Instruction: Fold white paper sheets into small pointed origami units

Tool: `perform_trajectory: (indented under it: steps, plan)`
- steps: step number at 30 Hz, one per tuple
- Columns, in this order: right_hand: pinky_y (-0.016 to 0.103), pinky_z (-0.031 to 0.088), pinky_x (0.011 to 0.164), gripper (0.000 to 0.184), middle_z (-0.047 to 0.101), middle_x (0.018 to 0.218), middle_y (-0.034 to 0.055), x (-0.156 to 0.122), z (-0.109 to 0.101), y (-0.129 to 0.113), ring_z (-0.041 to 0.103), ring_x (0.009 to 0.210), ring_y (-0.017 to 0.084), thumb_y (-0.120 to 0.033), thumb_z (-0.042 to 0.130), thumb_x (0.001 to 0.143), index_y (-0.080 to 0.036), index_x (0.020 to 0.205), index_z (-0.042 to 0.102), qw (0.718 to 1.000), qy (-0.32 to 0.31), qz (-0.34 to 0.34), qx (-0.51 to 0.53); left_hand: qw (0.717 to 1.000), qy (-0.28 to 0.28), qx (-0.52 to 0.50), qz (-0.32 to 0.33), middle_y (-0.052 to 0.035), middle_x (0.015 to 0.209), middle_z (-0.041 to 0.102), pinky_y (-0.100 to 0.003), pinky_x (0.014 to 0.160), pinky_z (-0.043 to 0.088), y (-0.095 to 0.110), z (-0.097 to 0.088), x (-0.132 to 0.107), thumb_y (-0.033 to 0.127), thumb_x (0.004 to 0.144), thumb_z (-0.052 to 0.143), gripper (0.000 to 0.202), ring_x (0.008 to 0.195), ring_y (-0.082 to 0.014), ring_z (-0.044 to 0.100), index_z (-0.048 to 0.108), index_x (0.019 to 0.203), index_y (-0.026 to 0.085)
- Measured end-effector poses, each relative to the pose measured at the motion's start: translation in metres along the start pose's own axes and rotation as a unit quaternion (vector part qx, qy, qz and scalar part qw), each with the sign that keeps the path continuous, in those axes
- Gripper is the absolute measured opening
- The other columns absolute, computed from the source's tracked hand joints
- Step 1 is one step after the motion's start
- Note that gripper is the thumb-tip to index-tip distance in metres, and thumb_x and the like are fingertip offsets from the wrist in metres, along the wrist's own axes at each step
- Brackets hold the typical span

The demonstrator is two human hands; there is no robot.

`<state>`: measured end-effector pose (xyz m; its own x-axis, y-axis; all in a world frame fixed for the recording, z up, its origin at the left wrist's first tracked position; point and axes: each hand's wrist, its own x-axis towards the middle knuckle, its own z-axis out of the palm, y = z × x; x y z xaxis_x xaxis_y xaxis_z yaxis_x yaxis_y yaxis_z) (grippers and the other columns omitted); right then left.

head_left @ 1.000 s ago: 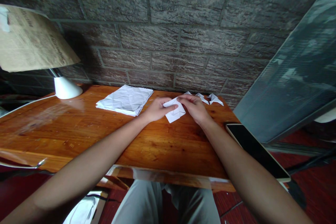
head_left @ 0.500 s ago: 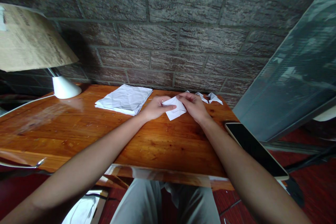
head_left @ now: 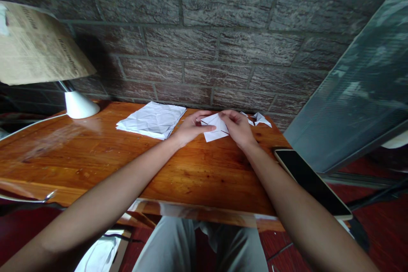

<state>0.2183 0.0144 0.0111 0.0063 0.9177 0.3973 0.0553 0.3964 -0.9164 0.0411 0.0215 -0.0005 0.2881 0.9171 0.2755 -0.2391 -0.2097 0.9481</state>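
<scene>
On my feed, the folded white paper (head_left: 216,131) has turned slightly since half a second ago, a dark fold line now showing toward 10 o'clock. The left hand (head_left: 191,128) pinches it from 9 o'clock, the right hand (head_left: 237,127) from 2. I see the wooden surface (head_left: 204,174) stretch to its near edge at 6 o'clock; its far edge is close at 12. Creased sheets (head_left: 151,120) lie at 9, small folded pieces (head_left: 262,119) at 3.
</scene>
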Motion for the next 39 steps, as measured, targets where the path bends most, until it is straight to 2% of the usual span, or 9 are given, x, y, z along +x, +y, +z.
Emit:
perform_trajectory:
  steps: [4, 6, 10, 13, 17, 22, 26, 33, 39]
  plan:
    - [0.029, 0.048, 0.072, 0.028, 0.07, 0.077, 0.0009, 0.001, 0.0, -0.002, 0.059, 0.071, 0.014, -0.045, 0.073, 0.074, -0.018, 0.082, 0.069, 1.0, 0.026, 0.006, 0.013, 0.995, 0.034, -0.076, -0.049, -0.0035, 0.09, 0.076, -0.039, 0.091, 0.051, -0.001, 0.0, 0.001, 0.018, 0.051, 0.093, 0.073, 0.084, -0.0188, 0.07, 0.063, 0.118, 0.016]
    - [0.029, 0.048, 0.07, 0.029, 0.068, 0.074, 0.0004, 0.001, -0.001, -0.002, 0.058, 0.068, 0.014, -0.045, 0.075, 0.072, -0.018, 0.081, 0.068, 0.999, 0.026, 0.021, 0.017, 0.993, 0.052, -0.098, -0.047, -0.0041, 0.088, 0.077, -0.039, 0.089, 0.052, -0.001, -0.002, 0.003, 0.019, 0.05, 0.093, 0.074, 0.081, -0.019, 0.071, 0.062, 0.117, 0.015]
    - [0.027, 0.046, 0.062, 0.032, 0.066, 0.07, 0.001, 0.001, -0.002, -0.004, 0.057, 0.063, 0.012, -0.046, 0.078, 0.067, -0.018, 0.08, 0.068, 0.997, -0.001, 0.068, 0.02, 0.985, 0.109, -0.133, -0.019, -0.0026, 0.085, 0.077, -0.033, 0.084, 0.053, 0.004, -0.007, 0.007, 0.018, 0.049, 0.094, 0.068, 0.076, -0.0156, 0.07, 0.064, 0.11, 0.016]
    - [0.026, 0.044, 0.06, 0.036, 0.069, 0.074, 0.0029, -0.001, 0.0, -0.004, 0.057, 0.063, 0.012, -0.049, 0.08, 0.065, -0.017, 0.079, 0.069, 0.995, -0.032, 0.09, 0.012, 0.981, 0.124, -0.146, -0.017, -0.0023, 0.085, 0.077, -0.03, 0.082, 0.052, 0.006, -0.009, 0.009, 0.019, 0.049, 0.093, 0.057, 0.077, -0.014, 0.069, 0.069, 0.101, 0.014]
    - [0.027, 0.044, 0.06, 0.042, 0.068, 0.072, 0.0022, -0.003, 0.001, -0.004, 0.056, 0.064, 0.013, -0.057, 0.079, 0.066, -0.018, 0.081, 0.072, 0.995, -0.063, 0.077, -0.005, 0.984, 0.106, -0.138, -0.027, -0.0037, 0.087, 0.077, -0.031, 0.084, 0.051, 0.006, -0.008, 0.008, 0.023, 0.05, 0.094, 0.049, 0.079, -0.0146, 0.068, 0.074, 0.094, 0.012]
    - [0.028, 0.043, 0.06, 0.046, 0.067, 0.069, 0.0018, -0.002, -0.001, -0.002, 0.055, 0.063, 0.014, -0.063, 0.079, 0.064, -0.019, 0.079, 0.073, 0.996, -0.056, 0.06, -0.019, 0.988, 0.081, -0.129, -0.029, -0.005, 0.089, 0.076, -0.033, 0.088, 0.051, 0.007, -0.003, 0.005, 0.029, 0.054, 0.094, 0.042, 0.081, -0.0161, 0.068, 0.076, 0.089, 0.013]
    - [0.027, 0.043, 0.06, 0.046, 0.068, 0.07, 0.0019, -0.001, -0.001, 0.0, 0.055, 0.063, 0.013, -0.063, 0.079, 0.064, -0.019, 0.079, 0.073, 0.997, -0.052, 0.057, -0.003, 0.988, 0.064, -0.137, -0.033, -0.0051, 0.09, 0.077, -0.034, 0.089, 0.052, 0.009, -0.001, 0.003, 0.026, 0.055, 0.093, 0.041, 0.084, -0.017, 0.07, 0.076, 0.091, 0.014]
    - [0.026, 0.043, 0.059, 0.046, 0.068, 0.071, 0.0024, -0.004, 0.0, -0.004, 0.056, 0.064, 0.013, -0.063, 0.077, 0.067, -0.018, 0.078, 0.072, 0.994, -0.078, 0.076, -0.016, 0.989, 0.051, -0.133, -0.046, -0.0085, 0.093, 0.078, -0.043, 0.099, 0.051, 0.008, -0.005, 0.003, 0.027, 0.06, 0.091, 0.039, 0.099, -0.0251, 0.071, 0.074, 0.092, 0.013]
    - [0.026, 0.044, 0.062, 0.042, 0.067, 0.071, 0.0007, -0.004, -0.001, -0.01, 0.056, 0.064, 0.012, -0.06, 0.077, 0.07, -0.019, 0.077, 0.07, 0.994, -0.098, 0.052, 0.01, 0.986, 0.032, -0.154, -0.058, -0.008, 0.095, 0.078, -0.041, 0.1, 0.052, 0.011, -0.005, 0.003, 0.027, 0.065, 0.089, 0.035, 0.096, -0.0229, 0.072, 0.075, 0.094, 0.015]
